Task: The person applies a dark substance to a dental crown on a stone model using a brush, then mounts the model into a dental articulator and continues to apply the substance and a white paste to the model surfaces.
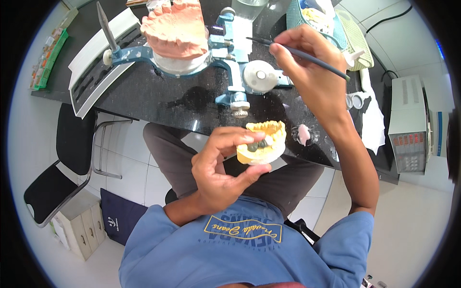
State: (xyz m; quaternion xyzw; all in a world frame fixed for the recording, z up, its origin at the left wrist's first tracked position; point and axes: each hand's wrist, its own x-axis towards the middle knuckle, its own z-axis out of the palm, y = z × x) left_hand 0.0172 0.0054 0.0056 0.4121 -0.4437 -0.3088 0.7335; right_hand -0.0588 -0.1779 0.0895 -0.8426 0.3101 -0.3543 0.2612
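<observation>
My left hand point(216, 168) is closed round a yellow dental cast point(259, 156), thumb below and fingers above. Dark grey pieces point(257, 145) and a pale pink spot sit on the cast's upper side. Pinched in my right hand point(319, 79) is a thin dark brush point(307, 56). Its tip points left over the bench, apart from the cast. Left of that tip stands a blue metal articulator point(234, 77) bearing a large pink plaster model point(175, 33). A small pinkish-white lump point(303, 136) lies on the bench just right of the cast.
The black bench point(177, 103) has its near edge by my knees. A long white slotted tray point(103, 62) and a green rack point(48, 60) stand left. At the back are a clear cup point(249, 7) and a blue basket point(294, 17). A white machine point(408, 125) stands right.
</observation>
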